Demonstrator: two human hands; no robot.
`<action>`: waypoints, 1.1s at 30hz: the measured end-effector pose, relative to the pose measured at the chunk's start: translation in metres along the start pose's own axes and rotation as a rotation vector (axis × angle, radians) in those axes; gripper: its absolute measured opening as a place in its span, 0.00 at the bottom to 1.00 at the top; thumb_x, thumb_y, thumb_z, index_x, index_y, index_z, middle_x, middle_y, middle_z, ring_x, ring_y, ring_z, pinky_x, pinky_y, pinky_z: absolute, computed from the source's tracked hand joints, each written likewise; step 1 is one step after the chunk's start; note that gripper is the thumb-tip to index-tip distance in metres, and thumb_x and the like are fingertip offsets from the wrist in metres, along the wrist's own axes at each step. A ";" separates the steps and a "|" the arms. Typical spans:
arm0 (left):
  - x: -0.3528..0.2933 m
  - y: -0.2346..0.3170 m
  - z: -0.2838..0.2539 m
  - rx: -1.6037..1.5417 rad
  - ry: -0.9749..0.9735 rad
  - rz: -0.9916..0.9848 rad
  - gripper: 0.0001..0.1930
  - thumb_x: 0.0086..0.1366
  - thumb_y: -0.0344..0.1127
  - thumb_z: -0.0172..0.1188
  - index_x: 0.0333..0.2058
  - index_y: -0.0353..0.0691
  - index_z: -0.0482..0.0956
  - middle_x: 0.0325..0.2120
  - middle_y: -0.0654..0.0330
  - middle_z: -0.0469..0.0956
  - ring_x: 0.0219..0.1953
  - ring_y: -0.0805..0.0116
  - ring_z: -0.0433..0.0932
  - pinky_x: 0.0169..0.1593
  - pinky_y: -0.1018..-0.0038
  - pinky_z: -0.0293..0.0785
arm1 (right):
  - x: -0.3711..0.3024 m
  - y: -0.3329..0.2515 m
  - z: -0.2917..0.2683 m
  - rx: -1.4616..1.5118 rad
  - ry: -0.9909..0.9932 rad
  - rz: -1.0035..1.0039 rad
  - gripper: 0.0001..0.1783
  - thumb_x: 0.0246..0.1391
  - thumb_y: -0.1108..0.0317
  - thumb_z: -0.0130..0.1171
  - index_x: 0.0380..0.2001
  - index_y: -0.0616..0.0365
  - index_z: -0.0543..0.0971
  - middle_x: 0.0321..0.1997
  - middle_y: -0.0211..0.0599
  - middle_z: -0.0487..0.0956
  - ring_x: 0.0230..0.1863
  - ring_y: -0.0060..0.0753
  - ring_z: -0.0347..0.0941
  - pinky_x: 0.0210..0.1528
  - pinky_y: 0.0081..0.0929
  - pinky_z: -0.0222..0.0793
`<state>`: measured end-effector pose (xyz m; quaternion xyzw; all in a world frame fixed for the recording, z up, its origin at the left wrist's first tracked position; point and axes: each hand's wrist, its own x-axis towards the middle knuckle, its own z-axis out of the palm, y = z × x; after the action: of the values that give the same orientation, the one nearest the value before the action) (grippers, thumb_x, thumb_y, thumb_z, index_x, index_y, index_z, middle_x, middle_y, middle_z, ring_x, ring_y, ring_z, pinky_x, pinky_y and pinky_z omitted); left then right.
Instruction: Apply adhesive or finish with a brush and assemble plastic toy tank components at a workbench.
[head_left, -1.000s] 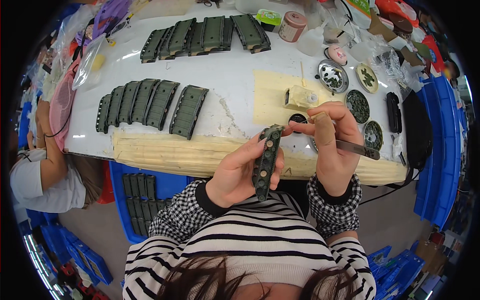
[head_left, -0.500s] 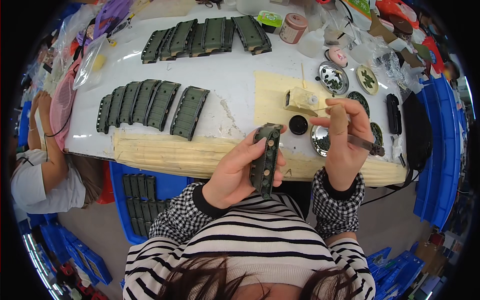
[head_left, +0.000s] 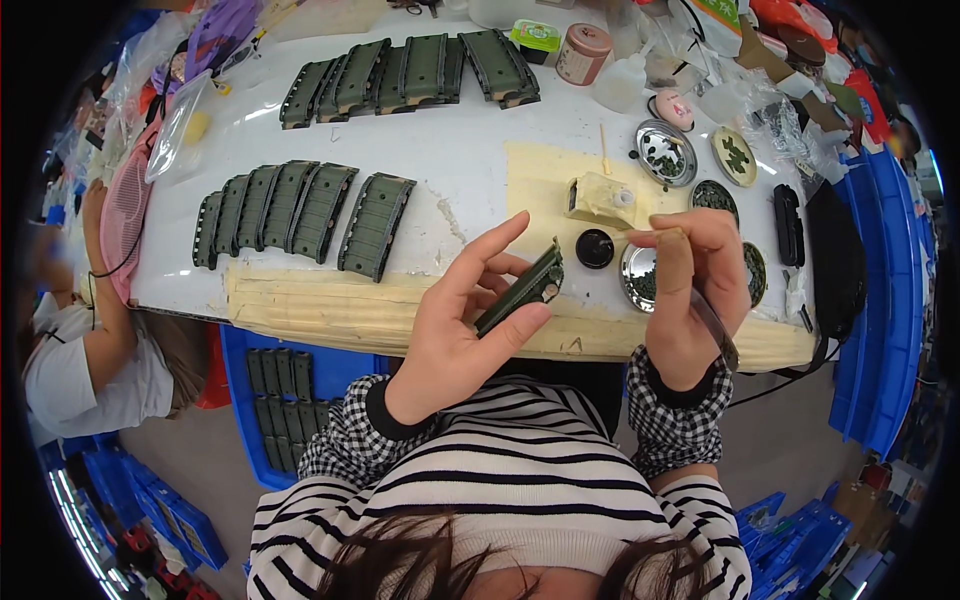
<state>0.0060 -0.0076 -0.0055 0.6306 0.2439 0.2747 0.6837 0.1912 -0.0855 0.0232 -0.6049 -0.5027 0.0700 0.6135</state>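
My left hand (head_left: pixel 450 345) is closed around a green curved plastic piece (head_left: pixel 527 288) with a small pale round spot near its end. The piece is tilted, with my thumb along one side and my forefinger stretched out away from it. My right hand (head_left: pixel 680 300) pinches a thin stick (head_left: pixel 617 236) between thumb and fingertips. The stick's tip is at a small black round pot (head_left: pixel 595 249). Dark tweezers (head_left: pixel 722 335) are also tucked in my right hand, lying against the palm side and pointing down.
Rows of similar green curved pieces (head_left: pixel 290 205) lie on the white table. Metal dishes (head_left: pixel 665 153) of small green parts stand at right, beside a taped block (head_left: pixel 605 200) and a black case (head_left: pixel 788 228). A blue bin (head_left: pixel 240 400) sits below. Another person's arm (head_left: pixel 110 330) is at left.
My left hand has turned the green piece from upright to a slant, and its forefinger has stretched out. The stick's tip has come down to the black pot; the tweezers have swung downward.
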 end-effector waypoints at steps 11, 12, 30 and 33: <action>0.000 -0.001 0.006 0.056 0.027 0.057 0.37 0.58 0.30 0.65 0.64 0.37 0.58 0.38 0.59 0.76 0.28 0.80 0.69 0.33 0.83 0.68 | -0.008 -0.003 0.011 0.379 -0.201 0.249 0.10 0.66 0.69 0.47 0.41 0.67 0.68 0.39 0.37 0.71 0.39 0.31 0.79 0.44 0.25 0.77; 0.000 -0.001 0.006 0.059 0.029 0.061 0.37 0.58 0.30 0.65 0.64 0.37 0.57 0.38 0.59 0.77 0.28 0.80 0.69 0.33 0.83 0.68 | -0.008 -0.003 0.011 0.374 -0.206 0.243 0.09 0.66 0.69 0.46 0.41 0.67 0.68 0.39 0.37 0.71 0.39 0.31 0.79 0.44 0.25 0.77; -0.006 -0.016 -0.004 -0.355 -0.112 -0.075 0.25 0.67 0.30 0.55 0.61 0.33 0.61 0.49 0.58 0.73 0.48 0.75 0.70 0.54 0.77 0.67 | 0.019 0.022 0.002 -0.361 0.042 -0.103 0.03 0.57 0.77 0.56 0.36 0.63 0.75 0.33 0.37 0.74 0.28 0.28 0.76 0.25 0.20 0.68; -0.007 -0.024 -0.010 -0.434 -0.224 -0.064 0.23 0.72 0.36 0.48 0.60 0.30 0.60 0.55 0.54 0.69 0.55 0.68 0.69 0.60 0.71 0.64 | 0.019 0.028 0.003 -0.560 -0.024 -0.131 0.06 0.52 0.77 0.60 0.34 0.58 0.77 0.33 0.38 0.73 0.26 0.38 0.74 0.24 0.26 0.68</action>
<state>-0.0043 -0.0070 -0.0303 0.4872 0.1219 0.2272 0.8344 0.2129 -0.0631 0.0104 -0.7160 -0.5478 -0.1043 0.4200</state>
